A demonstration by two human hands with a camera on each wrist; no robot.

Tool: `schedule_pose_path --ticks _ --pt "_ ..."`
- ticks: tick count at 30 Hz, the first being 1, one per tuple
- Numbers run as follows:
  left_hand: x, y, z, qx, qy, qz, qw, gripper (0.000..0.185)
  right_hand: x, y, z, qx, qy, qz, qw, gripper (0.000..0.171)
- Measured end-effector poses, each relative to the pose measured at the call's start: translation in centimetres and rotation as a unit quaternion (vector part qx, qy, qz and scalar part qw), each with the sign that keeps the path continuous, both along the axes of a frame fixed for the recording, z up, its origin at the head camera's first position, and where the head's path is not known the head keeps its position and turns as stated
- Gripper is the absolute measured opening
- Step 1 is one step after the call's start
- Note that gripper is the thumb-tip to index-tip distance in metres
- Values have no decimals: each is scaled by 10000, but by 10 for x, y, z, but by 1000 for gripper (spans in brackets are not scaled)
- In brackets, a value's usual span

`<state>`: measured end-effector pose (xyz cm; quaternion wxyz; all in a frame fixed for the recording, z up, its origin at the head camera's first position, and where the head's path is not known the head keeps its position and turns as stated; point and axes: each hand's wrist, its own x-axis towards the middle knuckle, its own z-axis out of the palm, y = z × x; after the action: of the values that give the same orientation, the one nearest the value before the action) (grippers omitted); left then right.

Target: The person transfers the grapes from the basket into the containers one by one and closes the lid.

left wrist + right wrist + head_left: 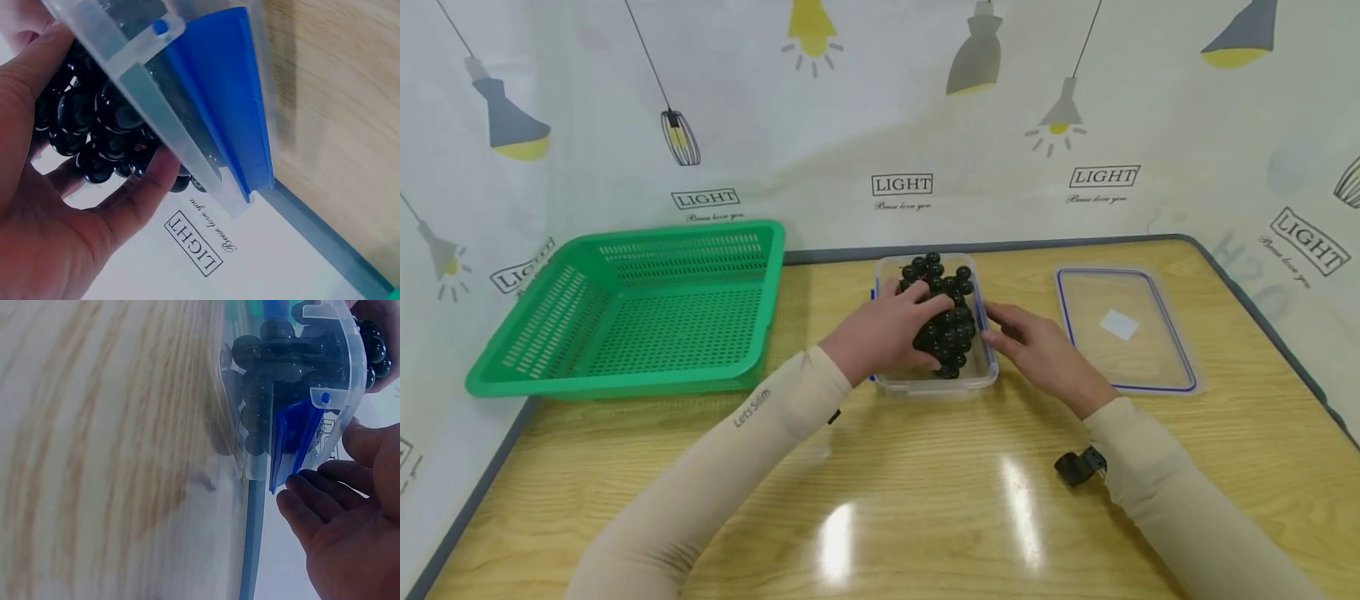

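The white lamp-patterned wall covering [820,171] is reading "LIGHT"; your cream left sleeve [778,421] is showing "Lets Slim". Your left hand [889,329] is gripping glossy round black grapes [953,333] inside the clear rectangular plastic container [936,387]; your right hand [1047,354] is lying loosely at its right wall. The wooden table [925,500], grey edge running behind, is leaving room between container and green slotted plastic basket [625,385].
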<state>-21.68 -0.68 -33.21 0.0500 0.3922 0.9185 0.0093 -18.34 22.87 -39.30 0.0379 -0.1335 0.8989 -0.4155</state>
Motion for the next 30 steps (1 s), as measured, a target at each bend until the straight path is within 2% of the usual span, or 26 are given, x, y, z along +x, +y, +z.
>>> schedule_pose_path --ticks 6,10,12,14,16,18,21,30 --pt "4 -2 -13 -23 675 -323 9972 80 0 1 -1 69 -32 -38 10000 55" --pt "8 -3 -20 -233 1220 -692 9898 81 0 0 0 5 -167 -50 9998 57" --pt "10 -4 -22 -324 1321 -813 9874 80 0 0 0 -1 -208 -54 9998 57" --pt "10 -5 -22 -371 1182 -801 9891 81 0 -1 0 5 -241 -54 9997 57" --pt "9 -6 -20 -308 850 -691 9935 79 1 -1 1 50 -211 -59 9997 57" --pt "8 -6 -17 -219 549 -611 9964 74 2 -1 1 71 -182 -70 9998 56" --pt "7 -5 -14 -173 319 -542 9979 65 3 -1 2 79 -164 -78 9998 56" --pt "10 -5 -18 49 472 -571 9972 52 2 0 1 -35 -248 -91 9996 57"
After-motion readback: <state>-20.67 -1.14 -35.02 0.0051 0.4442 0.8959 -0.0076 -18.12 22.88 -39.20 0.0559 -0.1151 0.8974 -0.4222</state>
